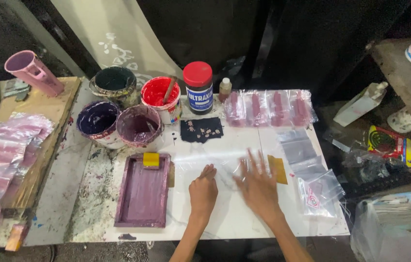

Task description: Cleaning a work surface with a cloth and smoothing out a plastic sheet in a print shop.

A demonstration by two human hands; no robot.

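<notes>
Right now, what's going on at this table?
A person presses both hands flat on a clear plastic bag on the white table: left hand curled, right hand spread and blurred. A purple tray lies to the left, paint pots behind it, and more bags to the right.

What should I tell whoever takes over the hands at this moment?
Left hand: flat on the white table, fingers curled, no grip on anything.
Right hand: fingers spread, pressing a clear plastic bag flat on the table; the hand is motion-blurred.
Purple-stained printing tray with a yellow block on it lies to the left; more clear bags are stacked to the right.
Done: a row of bags with pink print lies at the back.
Left: the bag under the hands shows no print.
</notes>
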